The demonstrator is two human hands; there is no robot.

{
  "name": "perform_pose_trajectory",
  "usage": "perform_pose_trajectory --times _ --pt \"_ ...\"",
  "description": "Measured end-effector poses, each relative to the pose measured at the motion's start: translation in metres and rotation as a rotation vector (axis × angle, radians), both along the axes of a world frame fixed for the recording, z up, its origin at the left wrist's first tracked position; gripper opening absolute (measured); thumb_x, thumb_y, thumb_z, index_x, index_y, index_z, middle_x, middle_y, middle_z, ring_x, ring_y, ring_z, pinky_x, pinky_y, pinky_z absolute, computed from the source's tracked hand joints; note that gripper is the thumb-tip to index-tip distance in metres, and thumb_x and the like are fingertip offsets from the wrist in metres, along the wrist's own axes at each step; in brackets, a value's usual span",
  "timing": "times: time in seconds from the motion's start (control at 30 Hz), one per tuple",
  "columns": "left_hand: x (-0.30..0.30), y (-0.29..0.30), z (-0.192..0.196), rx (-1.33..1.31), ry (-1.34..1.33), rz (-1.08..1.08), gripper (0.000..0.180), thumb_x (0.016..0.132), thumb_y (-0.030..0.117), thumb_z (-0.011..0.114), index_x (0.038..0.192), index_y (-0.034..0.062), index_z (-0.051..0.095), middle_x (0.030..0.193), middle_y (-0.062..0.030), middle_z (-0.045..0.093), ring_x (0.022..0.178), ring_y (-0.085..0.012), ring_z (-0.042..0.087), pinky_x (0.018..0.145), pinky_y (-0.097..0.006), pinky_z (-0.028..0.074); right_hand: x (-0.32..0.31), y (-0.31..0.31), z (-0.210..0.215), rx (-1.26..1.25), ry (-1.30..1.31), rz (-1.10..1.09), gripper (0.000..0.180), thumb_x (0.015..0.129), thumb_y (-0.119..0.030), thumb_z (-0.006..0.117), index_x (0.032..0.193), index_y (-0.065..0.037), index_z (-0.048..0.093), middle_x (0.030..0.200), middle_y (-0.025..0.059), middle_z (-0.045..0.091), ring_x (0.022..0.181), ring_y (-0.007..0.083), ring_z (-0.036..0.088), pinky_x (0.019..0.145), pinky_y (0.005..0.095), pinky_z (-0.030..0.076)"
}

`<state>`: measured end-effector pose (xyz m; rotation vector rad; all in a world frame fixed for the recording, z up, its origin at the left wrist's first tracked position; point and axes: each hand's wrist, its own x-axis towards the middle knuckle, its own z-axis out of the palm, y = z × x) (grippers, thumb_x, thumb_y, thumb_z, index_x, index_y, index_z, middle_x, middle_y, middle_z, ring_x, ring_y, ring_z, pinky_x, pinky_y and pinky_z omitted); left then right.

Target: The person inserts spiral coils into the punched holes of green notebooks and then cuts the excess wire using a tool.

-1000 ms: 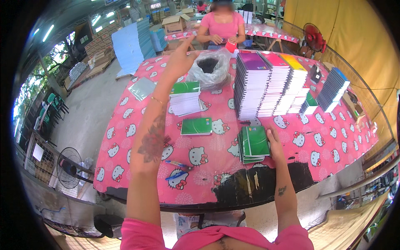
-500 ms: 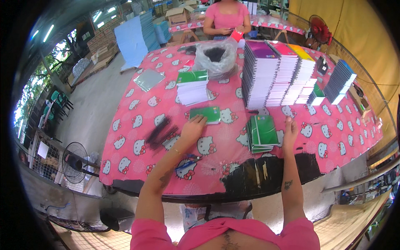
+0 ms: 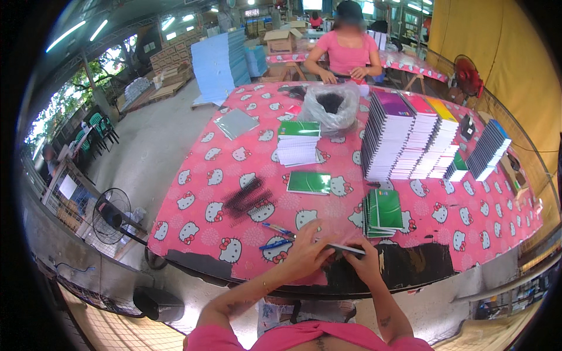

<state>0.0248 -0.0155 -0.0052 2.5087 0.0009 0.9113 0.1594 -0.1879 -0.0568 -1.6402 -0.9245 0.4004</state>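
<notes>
Near the table's front edge, my left hand (image 3: 305, 253) and my right hand (image 3: 365, 261) pinch a thin flat thing (image 3: 345, 249) between them. It is seen edge-on, dark with a pale strip, and its kind cannot be made out. Just beyond my left hand lie blue pens (image 3: 275, 244). A green-covered notebook (image 3: 384, 209) tops a short spiral-bound stack beyond my right hand. Farther ahead a single green-covered pad (image 3: 308, 182) rests flat. Behind it is a pile of white sheets with a green cover (image 3: 298, 143). Black spiral coils (image 3: 247, 199) lie to the left.
Tall notebook stacks (image 3: 386, 134) in purple, pink and yellow stand at the right, with dark-sided notebooks (image 3: 489, 151) beyond. A plastic bag (image 3: 331, 108) of black coils sits at the far side, before a co-worker (image 3: 350, 52). Clear sheets (image 3: 236, 123) lie at the left.
My left hand has left the green pad and come back toward me. My right hand has moved in from beside the notebook stack. Both now hold the thin flat thing. The view has tilted up.
</notes>
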Motion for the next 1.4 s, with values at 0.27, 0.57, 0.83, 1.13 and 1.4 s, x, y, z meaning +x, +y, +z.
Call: perform_pose_trajectory --times 0.27,0.57,0.83,1.13,1.4 --pt "-0.005 0.045 -0.026 -0.366 0.147 -0.124 0.04 0.091 0.014 0.07 0.129 0.0061 0.06 0.13 -0.0204 0.054 0.124 -0.0346 0.054 0.103 -0.043 0.046 -0.003 -0.001 0.011 0.112 0.198 -0.034 0.02 0.082 0.003 0.077 0.1 -0.002 0.072 0.093 0.0029 0.072 0.086 0.0087 0.063 0.078 0.0245 0.05" --pt "-0.044 0.178 -0.051 0.358 0.325 0.646 0.029 0.081 0.01 0.065 0.11 0.0049 0.065 0.099 -0.0127 0.059 0.099 -0.0312 0.059 0.082 -0.044 0.053 -0.007 0.002 0.015 0.095 0.18 -0.043 0.02 0.083 0.002 0.076 0.102 0.0 0.073 0.092 0.0012 0.07 0.082 0.0094 0.062 0.076 0.0244 0.049" --pt "-0.036 0.119 0.001 0.126 0.167 0.644 0.039 0.085 0.008 0.063 0.123 0.0061 0.058 0.101 -0.0125 0.058 0.097 -0.032 0.062 0.074 -0.045 0.054 -0.007 -0.002 0.006 0.113 0.259 -0.015 0.02 0.084 -0.001 0.076 0.104 0.0 0.073 0.095 0.0007 0.069 0.086 0.0089 0.062 0.08 0.0243 0.048" --pt "-0.031 -0.016 -0.027 -0.336 0.193 0.096 0.046 0.096 0.004 0.055 0.142 0.0068 0.051 0.149 -0.0272 0.042 0.138 -0.0441 0.041 0.115 -0.048 0.035 -0.023 0.007 0.005 0.11 0.295 0.007 0.02 0.084 0.0 0.075 0.104 0.0 0.073 0.092 -0.0007 0.067 0.083 0.007 0.059 0.076 0.0237 0.047" --pt "-0.045 0.002 0.011 -0.353 0.212 0.339 0.039 0.098 0.01 0.057 0.138 0.0071 0.054 0.116 -0.0179 0.065 0.106 -0.0358 0.064 0.087 -0.043 0.052 -0.013 0.0 -0.007 0.071 0.189 0.05 0.023 0.086 -0.002 0.076 0.109 -0.001 0.074 0.094 0.0016 0.071 0.087 0.0089 0.061 0.08 0.0247 0.048"
